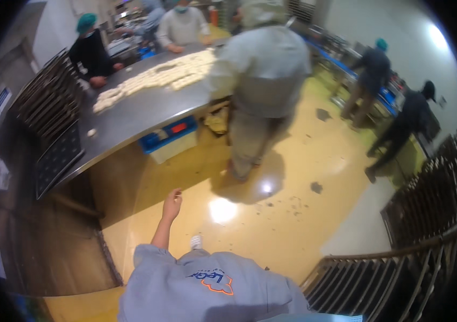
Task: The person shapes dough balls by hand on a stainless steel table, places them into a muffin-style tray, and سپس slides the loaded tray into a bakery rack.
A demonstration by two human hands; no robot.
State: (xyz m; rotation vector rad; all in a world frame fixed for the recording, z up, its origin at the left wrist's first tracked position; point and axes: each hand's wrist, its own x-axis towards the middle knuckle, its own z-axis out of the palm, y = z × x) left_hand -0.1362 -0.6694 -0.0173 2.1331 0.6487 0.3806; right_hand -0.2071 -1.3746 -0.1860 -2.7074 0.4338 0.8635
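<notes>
Dough pieces (142,85) lie in a long band, slanting near-left to far-right, on the steel table (132,119), ahead and slightly left of the left hand (172,204), the wearer's only visible one, whose loosely curled, seemingly unladen fingers hang well apart.

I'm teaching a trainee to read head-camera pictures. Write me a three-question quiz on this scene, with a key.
1. True or false: the person's left hand is gripping a knife.
2. What is at the left end of the table? A) a bowl B) a dark tray C) a kettle
3. Fill in "above" or "below": the bin sits ___ the level of the tabletop.
Key: 1 false, the hand looks empty; 2 B; 3 below.
</notes>
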